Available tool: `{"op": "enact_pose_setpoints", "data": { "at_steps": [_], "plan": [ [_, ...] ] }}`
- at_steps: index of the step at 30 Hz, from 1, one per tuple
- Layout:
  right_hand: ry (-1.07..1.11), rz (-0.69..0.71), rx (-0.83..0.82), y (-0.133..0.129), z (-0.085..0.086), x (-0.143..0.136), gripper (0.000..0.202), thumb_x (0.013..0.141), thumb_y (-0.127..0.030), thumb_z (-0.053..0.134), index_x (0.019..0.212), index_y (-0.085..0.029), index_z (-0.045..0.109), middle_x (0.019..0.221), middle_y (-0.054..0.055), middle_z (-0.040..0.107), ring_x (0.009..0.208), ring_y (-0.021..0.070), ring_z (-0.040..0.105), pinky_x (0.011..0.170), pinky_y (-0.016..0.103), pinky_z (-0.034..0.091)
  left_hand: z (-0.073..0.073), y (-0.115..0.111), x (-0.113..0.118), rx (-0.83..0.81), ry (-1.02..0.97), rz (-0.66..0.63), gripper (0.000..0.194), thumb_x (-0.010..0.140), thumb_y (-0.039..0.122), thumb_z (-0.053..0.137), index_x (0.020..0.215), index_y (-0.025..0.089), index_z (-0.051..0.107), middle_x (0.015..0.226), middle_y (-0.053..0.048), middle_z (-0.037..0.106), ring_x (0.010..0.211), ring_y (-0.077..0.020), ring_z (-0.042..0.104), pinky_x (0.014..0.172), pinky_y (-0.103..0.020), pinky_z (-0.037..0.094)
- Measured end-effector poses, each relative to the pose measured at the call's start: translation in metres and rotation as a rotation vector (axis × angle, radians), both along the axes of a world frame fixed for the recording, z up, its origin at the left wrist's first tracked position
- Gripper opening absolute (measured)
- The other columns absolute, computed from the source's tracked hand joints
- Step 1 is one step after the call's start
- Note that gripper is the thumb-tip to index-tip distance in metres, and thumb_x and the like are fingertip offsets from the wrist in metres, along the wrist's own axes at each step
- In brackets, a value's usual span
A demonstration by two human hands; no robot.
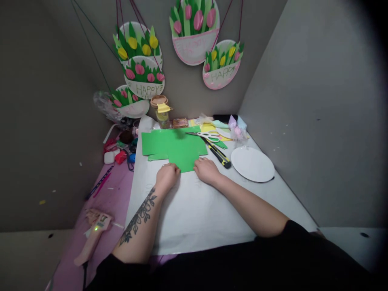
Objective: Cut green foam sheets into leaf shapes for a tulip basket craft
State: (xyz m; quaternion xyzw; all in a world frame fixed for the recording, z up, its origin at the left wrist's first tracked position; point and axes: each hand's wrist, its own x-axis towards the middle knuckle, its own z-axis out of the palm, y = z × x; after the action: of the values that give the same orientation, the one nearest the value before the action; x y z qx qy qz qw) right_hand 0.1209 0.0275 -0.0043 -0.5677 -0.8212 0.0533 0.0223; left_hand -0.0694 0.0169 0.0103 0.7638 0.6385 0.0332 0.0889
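Green paper (183,152) lies on the white table cover, its front piece reaching toward me over other green sheets. My left hand (168,177) is closed at the front left edge of this piece, fingers curled on it. At its right edge my right hand (206,169) is closed too, fingertips pressed on the paper. White-handled scissors (207,135) rest across the back right of the green sheets. Just right of the sheets lies a black and yellow cutter knife (220,154).
A white paper plate (252,164) lies to the right. Behind stand a lidded cup (162,113) and wrapped sweets (237,126). A pink glue gun (93,237) with a green light lies at the left. Decorated plates (144,79) hang on the wall.
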Motion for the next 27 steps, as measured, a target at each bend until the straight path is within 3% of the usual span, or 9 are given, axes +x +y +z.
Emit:
{"op": "enact_pose_setpoints", "data": {
  "at_steps": [13, 17, 21, 27],
  "plan": [
    [0.026, -0.167, 0.022, -0.006, 0.000, 0.012, 0.022, 0.093, -0.028, 0.046, 0.109, -0.016, 0.053, 0.111, 0.015, 0.060, 0.105, 0.0275, 0.050, 0.084, 0.037, 0.036, 0.004, 0.002, -0.036, -0.031, -0.008, 0.044, 0.020, 0.085, 0.030, 0.049, 0.086, 0.018, 0.066, 0.092, -0.010, 0.066, 0.089, -0.0226, 0.058, 0.078, -0.031, 0.043],
    [0.057, -0.155, 0.013, -0.004, -0.001, 0.014, 0.016, 0.092, -0.025, 0.047, 0.105, -0.018, 0.055, 0.107, 0.012, 0.061, 0.101, 0.0257, 0.052, 0.080, 0.034, 0.036, 0.000, 0.002, -0.035, 0.078, -0.091, -0.132, 0.030, 0.084, 0.015, 0.048, 0.106, 0.023, 0.066, 0.110, -0.008, 0.064, 0.103, -0.0210, 0.054, 0.088, -0.033, 0.040],
    [0.067, -0.138, 0.007, -0.002, -0.001, 0.017, 0.014, 0.092, -0.024, 0.047, 0.101, -0.020, 0.056, 0.104, 0.010, 0.062, 0.099, 0.0252, 0.053, 0.078, 0.033, 0.036, -0.001, 0.001, -0.030, 0.067, -0.111, -0.392, 0.037, 0.088, 0.014, 0.046, 0.106, 0.036, 0.070, 0.130, -0.001, 0.058, 0.120, -0.0235, 0.043, 0.100, -0.043, 0.029],
    [0.054, -0.120, 0.001, -0.002, 0.000, 0.017, 0.015, 0.093, -0.024, 0.046, 0.102, -0.020, 0.057, 0.104, 0.010, 0.062, 0.099, 0.0248, 0.053, 0.078, 0.033, 0.037, 0.002, -0.002, -0.024, 0.013, -0.094, -0.404, 0.034, 0.092, 0.024, 0.047, 0.114, 0.040, 0.066, 0.137, 0.001, 0.054, 0.122, -0.0238, 0.041, 0.100, -0.045, 0.028]
  ]
}}
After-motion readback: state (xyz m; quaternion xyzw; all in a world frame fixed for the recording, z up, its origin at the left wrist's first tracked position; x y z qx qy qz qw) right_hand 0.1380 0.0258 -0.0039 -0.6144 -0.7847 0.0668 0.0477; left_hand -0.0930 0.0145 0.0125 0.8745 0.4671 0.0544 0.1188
